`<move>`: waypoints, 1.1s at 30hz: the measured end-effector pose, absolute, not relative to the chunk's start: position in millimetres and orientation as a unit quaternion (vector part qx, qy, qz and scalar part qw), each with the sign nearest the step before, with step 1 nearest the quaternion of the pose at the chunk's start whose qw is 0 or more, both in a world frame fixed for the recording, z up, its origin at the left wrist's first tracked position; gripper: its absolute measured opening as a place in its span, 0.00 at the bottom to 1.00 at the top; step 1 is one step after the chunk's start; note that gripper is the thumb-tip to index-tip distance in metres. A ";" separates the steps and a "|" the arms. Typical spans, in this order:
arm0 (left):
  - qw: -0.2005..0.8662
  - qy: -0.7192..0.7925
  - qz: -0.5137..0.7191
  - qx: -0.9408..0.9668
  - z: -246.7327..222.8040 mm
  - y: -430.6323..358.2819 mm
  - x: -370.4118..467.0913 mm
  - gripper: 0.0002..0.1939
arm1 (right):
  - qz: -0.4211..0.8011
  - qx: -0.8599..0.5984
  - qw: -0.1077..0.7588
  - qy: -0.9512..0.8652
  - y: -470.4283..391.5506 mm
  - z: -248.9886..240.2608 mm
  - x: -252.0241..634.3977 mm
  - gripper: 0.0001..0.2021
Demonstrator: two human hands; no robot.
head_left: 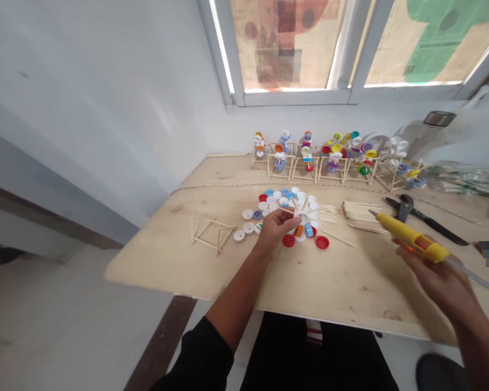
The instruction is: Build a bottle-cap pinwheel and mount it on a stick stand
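Note:
My left hand (277, 227) is closed on a small wheel of white bottle caps and sticks (301, 216), held over a spread of loose caps. My right hand (436, 271) grips a yellow glue gun (411, 237), its nozzle pointing up and left. White, blue and red bottle caps (248, 228) lie around and beyond my left hand. A square frame of thin sticks (214, 233) stands on the wooden table to the left.
Finished cap wheels on stick stands (305, 157) line the back of the wooden table (163, 260). Bundled sticks (362, 212), black-handled pliers (432, 222) and a bottle (427, 136) are on the right. A cord (215, 187) crosses behind the caps.

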State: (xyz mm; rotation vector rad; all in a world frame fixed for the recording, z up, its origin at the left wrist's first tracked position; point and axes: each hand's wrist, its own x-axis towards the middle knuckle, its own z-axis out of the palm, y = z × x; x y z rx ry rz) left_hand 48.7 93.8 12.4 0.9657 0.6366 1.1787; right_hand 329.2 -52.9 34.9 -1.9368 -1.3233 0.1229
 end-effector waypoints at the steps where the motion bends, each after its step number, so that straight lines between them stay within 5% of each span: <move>1: 0.676 0.285 0.529 0.427 12.2 94.0 48.8 0.19 | 0.096 -0.751 0.407 -0.511 -50.2 37.6 314.0 0.14; 11: 0.672 0.281 0.524 0.441 20.9 88.2 49.7 0.21 | 0.226 -0.675 0.451 -0.539 -40.7 36.2 238.0 0.14; 19: 0.661 0.284 0.515 0.467 22.1 87.7 48.4 0.20 | 0.202 -0.670 0.490 -0.520 -35.0 23.0 229.3 0.10; 33: 0.674 0.276 0.506 0.462 25.7 85.3 48.6 0.20 | 0.143 -0.715 0.436 -0.528 -35.6 31.4 215.9 0.15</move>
